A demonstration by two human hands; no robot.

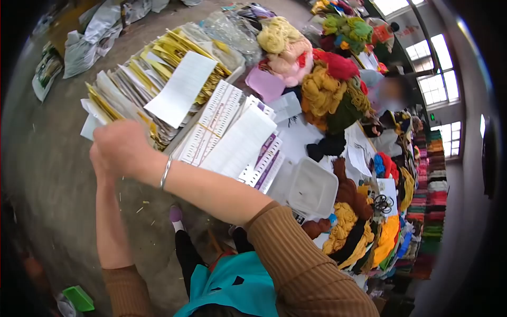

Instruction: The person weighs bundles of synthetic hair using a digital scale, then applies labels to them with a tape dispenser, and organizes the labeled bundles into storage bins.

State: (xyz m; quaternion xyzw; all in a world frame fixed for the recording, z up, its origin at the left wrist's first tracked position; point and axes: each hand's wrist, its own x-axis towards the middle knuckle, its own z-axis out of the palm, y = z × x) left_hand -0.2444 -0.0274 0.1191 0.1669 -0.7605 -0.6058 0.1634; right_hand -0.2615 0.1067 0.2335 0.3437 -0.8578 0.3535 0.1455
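Note:
My right hand point(125, 148), with a silver bangle point(166, 172) at its wrist, is closed in a fist at the near-left end of a box of upright papers. My left hand point(97, 160) is right beside and behind it; its fingers are hidden. I cannot make out what is between them. The yellow and white paper sleeves point(169, 55) fill the box, and a blank white sheet point(181, 89) lies across their top. Alongside are printed cards point(214, 119) with rows of holes, some purple-edged, partly covered by another white sheet point(240, 141).
A clear plastic tub point(312, 186) stands on the white table point(301, 138). Yarn hanks in mustard point(323, 91), pink point(292, 59) and brown point(344, 187) crowd the far side. White sacks point(87, 50) sit on the floor. Another person point(390, 95) is at the right, near the windows.

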